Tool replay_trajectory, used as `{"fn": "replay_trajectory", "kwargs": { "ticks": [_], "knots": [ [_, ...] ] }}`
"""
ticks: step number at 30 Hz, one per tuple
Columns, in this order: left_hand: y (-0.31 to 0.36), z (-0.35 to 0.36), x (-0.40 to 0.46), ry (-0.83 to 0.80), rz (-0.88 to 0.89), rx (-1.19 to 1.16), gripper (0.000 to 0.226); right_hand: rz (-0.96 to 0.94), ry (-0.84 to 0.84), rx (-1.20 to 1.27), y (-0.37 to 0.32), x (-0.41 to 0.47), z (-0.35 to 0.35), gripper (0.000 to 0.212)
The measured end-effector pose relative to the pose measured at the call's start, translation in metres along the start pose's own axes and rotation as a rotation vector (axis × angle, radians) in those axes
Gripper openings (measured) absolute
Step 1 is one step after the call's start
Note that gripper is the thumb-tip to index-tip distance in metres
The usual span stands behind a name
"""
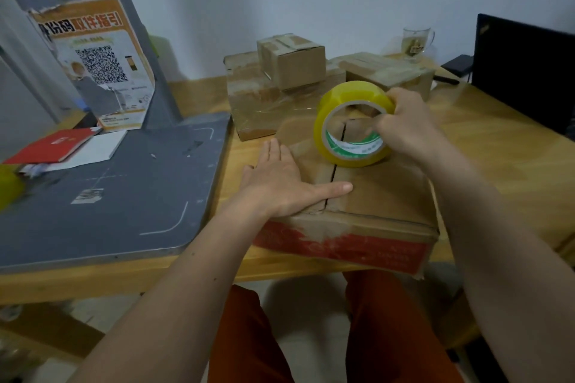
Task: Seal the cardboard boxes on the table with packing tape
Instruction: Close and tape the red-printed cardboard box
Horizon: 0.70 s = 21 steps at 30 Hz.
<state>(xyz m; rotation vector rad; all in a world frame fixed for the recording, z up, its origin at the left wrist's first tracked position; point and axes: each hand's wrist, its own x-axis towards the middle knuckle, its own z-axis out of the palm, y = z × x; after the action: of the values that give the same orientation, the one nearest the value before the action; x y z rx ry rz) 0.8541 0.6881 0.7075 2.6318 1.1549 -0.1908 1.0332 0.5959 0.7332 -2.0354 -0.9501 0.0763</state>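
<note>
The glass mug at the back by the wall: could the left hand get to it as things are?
Probably not easily. The left hand presses flat on the near box, while the glass mug stands far back right, behind another box and the right hand holding the tape roll.

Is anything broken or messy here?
Yes. The near box looks worn: its red front is scuffed and torn, and its top flaps do not meet, leaving a dark gap. The poster on the left has ragged, torn edges.
</note>
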Motion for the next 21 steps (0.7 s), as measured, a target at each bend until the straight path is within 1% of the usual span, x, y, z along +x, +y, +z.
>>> {"fn": "replay_trajectory", "kwargs": {
  "ticks": [2,4,6,8,9,10,13,16,21],
  "knots": [
    [0.0,0.0,0.0,-0.011,0.001,-0.003,0.167,-0.006,0.025,-0.007,0.006,-0.001,-0.01,0.013],
    [-0.001,0.0,0.0,-0.018,0.002,-0.006,0.166,-0.005,0.035,-0.019,0.01,-0.003,-0.015,0.018],
    [-0.001,0.0,0.0,-0.015,0.005,-0.005,0.164,0.032,0.095,0.01,0.013,-0.006,-0.014,0.027],
    [0.0,0.0,-0.001,-0.008,-0.003,-0.002,0.163,0.048,0.172,-0.011,0.017,-0.014,-0.008,0.024],
    [0.0,-0.001,-0.001,-0.008,-0.01,-0.002,0.163,0.062,0.165,-0.044,0.02,-0.018,-0.005,0.023],
    [0.001,-0.001,-0.001,-0.009,-0.014,-0.002,0.163,0.084,0.119,-0.033,0.024,-0.022,-0.002,0.026],
    [0.003,-0.002,-0.001,-0.01,-0.016,-0.003,0.165,0.177,-0.021,0.197,0.03,-0.03,0.002,0.027],
    [0.003,0.001,-0.004,0.037,-0.04,-0.023,0.164,0.204,-0.053,0.271,0.026,-0.028,0.002,0.034],
    [0.0,0.005,-0.005,0.126,-0.157,-0.063,0.165,0.197,-0.109,0.325,0.011,-0.013,0.013,0.024]
  ]
}}
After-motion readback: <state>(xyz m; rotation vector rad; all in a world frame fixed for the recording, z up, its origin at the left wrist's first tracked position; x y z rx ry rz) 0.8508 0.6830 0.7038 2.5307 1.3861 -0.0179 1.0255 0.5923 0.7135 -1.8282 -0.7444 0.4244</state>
